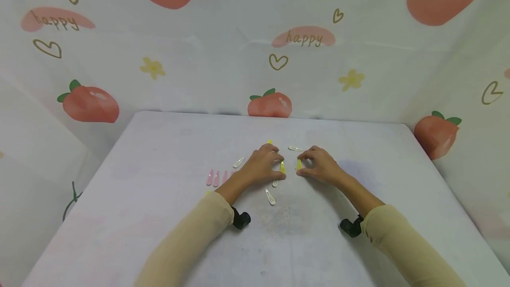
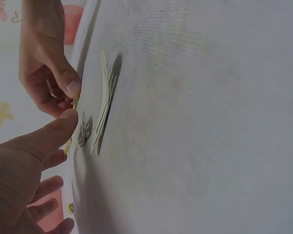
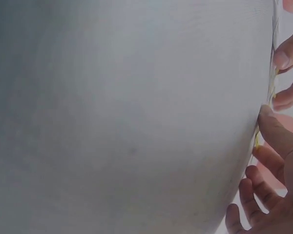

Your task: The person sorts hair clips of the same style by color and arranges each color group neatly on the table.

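My left hand pinches a yellow snap hair clip between thumb and fingertips, at the middle of the table. Facing it a short gap away, my right hand holds another yellow hair clip the same way. Both clips stand lengthwise between thumb and finger, at the tabletop. Below the left hand lies a cream hair clip, and another cream clip is partly hidden by that hand. In the left wrist view one cream clip shows large beside the left thumb.
Pink hair clips lie in a row left of the left hand, partly covered by its forearm. More cream clips lie around the hands, one beyond them. A yellow tip shows behind the left hand. A patterned cloth hangs behind the table.
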`<state>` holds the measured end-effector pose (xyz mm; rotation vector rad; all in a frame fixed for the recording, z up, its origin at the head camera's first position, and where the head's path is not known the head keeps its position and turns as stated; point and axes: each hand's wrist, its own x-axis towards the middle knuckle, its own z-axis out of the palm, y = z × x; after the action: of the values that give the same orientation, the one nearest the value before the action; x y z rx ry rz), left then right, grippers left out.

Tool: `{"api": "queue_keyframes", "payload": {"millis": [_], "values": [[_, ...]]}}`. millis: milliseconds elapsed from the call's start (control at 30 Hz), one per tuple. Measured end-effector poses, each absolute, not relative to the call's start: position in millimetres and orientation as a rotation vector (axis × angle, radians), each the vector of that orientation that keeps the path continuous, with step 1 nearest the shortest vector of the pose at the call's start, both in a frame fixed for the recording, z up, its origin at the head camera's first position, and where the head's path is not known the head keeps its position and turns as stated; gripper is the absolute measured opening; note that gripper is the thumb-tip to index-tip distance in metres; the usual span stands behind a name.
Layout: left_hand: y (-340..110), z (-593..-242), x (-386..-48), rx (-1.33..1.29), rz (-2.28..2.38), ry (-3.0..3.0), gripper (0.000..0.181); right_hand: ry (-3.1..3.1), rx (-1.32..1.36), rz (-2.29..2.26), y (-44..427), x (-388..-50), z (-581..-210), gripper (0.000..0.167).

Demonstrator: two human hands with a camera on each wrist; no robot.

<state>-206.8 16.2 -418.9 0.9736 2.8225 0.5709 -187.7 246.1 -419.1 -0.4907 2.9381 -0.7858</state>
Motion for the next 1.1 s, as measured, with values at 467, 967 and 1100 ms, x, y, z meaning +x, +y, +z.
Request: {"api": "queue_keyframes", "payload": {"millis": [467, 967, 1100], "values": [[-64.5, -403.6, -173.5, 1.09, 0.645, 2.856, 0.051, 2.919, -0.481, -0.79, 245.5, -190.0, -420.3, 0.045], [-156.1, -422.0, -118.9, 1.05, 0.717, 2.969, 0.047, 2.933, -0.477, -0.764, 245.8, -186.4, -419.0, 0.044], [-161.1, -422.1, -112.4, 1.055, 0.686, 2.983, 0.048, 2.934, -0.483, -0.772, 244.9, -186.5, -419.0, 0.044]]}}
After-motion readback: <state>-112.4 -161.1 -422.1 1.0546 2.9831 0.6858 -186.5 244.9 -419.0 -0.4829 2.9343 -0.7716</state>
